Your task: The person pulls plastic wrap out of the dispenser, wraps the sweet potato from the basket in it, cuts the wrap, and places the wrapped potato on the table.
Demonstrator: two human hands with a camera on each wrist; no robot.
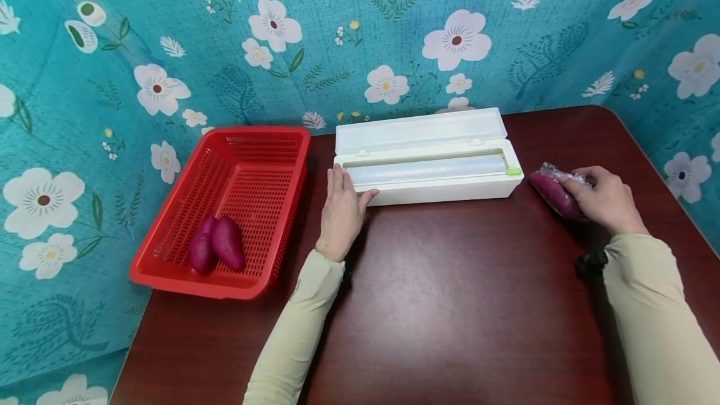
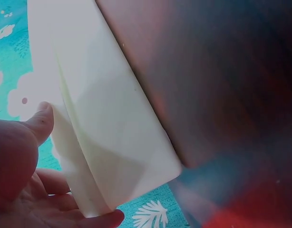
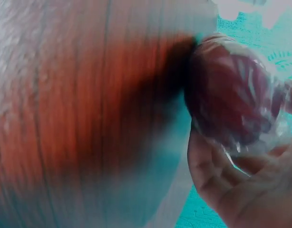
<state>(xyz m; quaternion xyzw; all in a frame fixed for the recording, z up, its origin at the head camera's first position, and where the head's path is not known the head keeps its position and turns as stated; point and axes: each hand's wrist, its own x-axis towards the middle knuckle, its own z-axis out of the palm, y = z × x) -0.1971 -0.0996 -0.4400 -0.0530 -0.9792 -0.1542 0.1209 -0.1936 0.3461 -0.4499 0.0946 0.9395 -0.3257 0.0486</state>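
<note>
Fingers of your right hand grip the film-wrapped sweet potato just right of the white box, left hand touching the box's left end, fingers straight; slack film sliding under your grip could drop the potato.

Tabletop: dark reddish brown, glossy, with a rounded far right corner and a pale patch of reflected light. Cloth: teal, hanging behind the tabletop and along its left and right sides. Print: white flowers with dark red or yellow centres, plus green leaves. Basket: red, rectangular, with perforated walls and base; positioned at the tabletop's left side, next to the cloth.
</note>
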